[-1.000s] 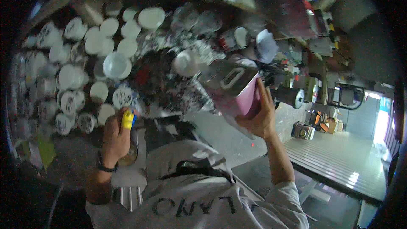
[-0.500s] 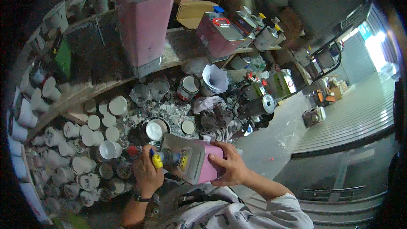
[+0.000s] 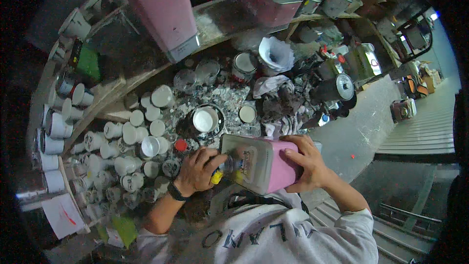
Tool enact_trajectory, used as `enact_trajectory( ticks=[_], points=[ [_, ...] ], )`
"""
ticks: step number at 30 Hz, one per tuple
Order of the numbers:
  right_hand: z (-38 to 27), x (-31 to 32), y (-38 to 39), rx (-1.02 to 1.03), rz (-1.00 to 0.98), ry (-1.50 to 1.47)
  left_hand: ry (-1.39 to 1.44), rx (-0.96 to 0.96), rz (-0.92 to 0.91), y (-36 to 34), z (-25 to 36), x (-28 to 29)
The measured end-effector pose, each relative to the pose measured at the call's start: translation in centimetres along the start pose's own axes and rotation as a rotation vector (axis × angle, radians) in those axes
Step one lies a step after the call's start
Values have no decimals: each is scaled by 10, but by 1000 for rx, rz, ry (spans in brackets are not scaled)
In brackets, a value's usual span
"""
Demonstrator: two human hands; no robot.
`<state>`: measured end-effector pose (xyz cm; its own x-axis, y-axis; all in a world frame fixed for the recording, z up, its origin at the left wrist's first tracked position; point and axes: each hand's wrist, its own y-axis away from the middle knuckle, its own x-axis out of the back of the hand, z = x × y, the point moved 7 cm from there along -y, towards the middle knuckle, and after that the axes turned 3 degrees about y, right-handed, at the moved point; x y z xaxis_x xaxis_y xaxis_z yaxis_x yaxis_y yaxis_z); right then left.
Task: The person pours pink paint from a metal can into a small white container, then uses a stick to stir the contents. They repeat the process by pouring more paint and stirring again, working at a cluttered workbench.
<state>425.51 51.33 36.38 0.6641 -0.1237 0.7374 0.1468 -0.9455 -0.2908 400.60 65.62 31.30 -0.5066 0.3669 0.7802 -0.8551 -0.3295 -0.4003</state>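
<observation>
A rectangular pink metal tin (image 3: 283,166) with a pale grey top (image 3: 249,162) is held tilted on its side in front of me, its top facing left. My right hand (image 3: 308,164) grips its pink body, thumb on the near side and fingers over the upper edge. At the short translucent spout (image 3: 231,165), my left hand (image 3: 199,170) is closed around a small yellow cap-like piece (image 3: 216,176). Its fingers partly cover the piece, so whether it sits on the spout I cannot tell. A round red lid (image 3: 181,145) lies just beyond the left hand.
Behind the tin, a white-filled pot (image 3: 205,119) and a lidded can (image 3: 247,114) stand on the splattered surface. Several used white cups (image 3: 129,132) crowd the left. A shelf (image 3: 210,22) carries larger pink tins (image 3: 163,10). Rags (image 3: 278,100) and a dark pot (image 3: 337,89) sit to the right.
The surroundings have shifted right and mostly downward in view as my head turned. The left fingers have curled further over the yellow piece, and the red lid now shows clear of the hand.
</observation>
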Motion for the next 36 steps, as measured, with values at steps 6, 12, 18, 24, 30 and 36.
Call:
enact_trajectory(
  ticks=[6,12,18,24,30,36],
  points=[
    [29,5,3,-142,247,-235,166,33,271,15,-14,24],
    [48,38,-58,-282,724,-337,288,683,472,85,-21,-30],
    [65,58,-209,105,980,-230,344,727,216,130,4,-76],
    [101,38,-306,263,1114,142,404,829,212,171,2,-96],
    [157,-6,-360,38,904,91,390,872,256,187,-15,-133],
    [216,-37,-224,31,461,273,650,1039,223,187,-49,-175]
  ],
)
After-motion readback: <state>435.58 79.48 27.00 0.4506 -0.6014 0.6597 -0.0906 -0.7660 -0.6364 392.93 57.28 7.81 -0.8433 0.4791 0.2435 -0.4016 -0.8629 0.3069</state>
